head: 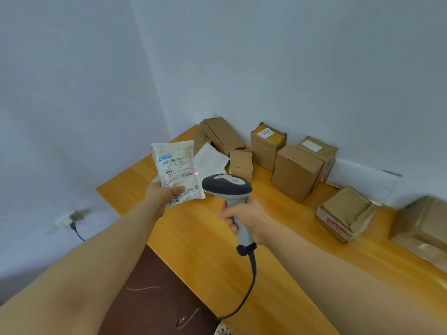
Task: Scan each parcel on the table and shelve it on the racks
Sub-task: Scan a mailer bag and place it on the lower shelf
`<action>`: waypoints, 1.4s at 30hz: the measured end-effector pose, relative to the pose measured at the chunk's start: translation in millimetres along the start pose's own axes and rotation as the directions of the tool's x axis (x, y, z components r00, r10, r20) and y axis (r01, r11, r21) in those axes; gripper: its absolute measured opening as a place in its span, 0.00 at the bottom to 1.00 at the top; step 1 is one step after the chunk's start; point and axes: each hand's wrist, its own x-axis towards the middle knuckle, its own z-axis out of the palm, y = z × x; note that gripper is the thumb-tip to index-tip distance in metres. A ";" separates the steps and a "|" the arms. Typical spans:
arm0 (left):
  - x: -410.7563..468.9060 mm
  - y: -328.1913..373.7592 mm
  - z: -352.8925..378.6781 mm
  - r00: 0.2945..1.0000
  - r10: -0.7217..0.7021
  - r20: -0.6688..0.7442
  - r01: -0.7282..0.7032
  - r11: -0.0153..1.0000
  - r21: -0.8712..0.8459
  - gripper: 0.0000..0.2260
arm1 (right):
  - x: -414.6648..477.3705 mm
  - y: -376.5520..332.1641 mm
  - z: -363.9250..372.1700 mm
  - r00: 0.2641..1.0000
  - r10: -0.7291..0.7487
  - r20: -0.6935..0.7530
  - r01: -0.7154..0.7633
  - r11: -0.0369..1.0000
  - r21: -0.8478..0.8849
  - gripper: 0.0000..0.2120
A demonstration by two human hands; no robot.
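My left hand holds a white padded mailer parcel by its lower edge, raised above the wooden table, label facing me. My right hand grips the handle of a grey barcode scanner whose head points at the parcel. A red scan dot glows at the parcel's right edge. Several cardboard box parcels stand along the wall: a tilted open box, a small box, a box labelled 3003, a plain box.
A flat white envelope lies behind the held parcel. A taped box, a white mailer and a blurred wrapped parcel sit at the right. The scanner cable trails over the table's front edge. A wall socket is at left.
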 end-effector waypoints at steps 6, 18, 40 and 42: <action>0.6 -1.1 -0.8 1.000 0.008 -0.008 -0.008 1.000 0.002 0.17 | -0.6 -3.0 1.6 1.000 0.007 0.005 -0.007 1.000 0.004 0.11; 1.8 -1.9 -3.0 1.000 0.010 -0.009 -0.009 1.000 0.025 0.15 | -3.8 -5.8 2.7 1.000 0.014 0.007 -0.014 1.000 -0.016 0.11; 2.5 -2.7 -15.8 1.000 0.005 -0.012 -0.004 0.999 0.034 0.17 | -8.6 -14.2 3.4 1.000 0.029 0.000 -0.029 0.995 -0.091 0.10; 3.1 -2.9 -16.0 1.000 0.010 -0.014 -0.010 0.999 0.038 0.17 | -9.2 -14.1 3.2 0.999 0.034 0.004 -0.034 0.995 -0.095 0.10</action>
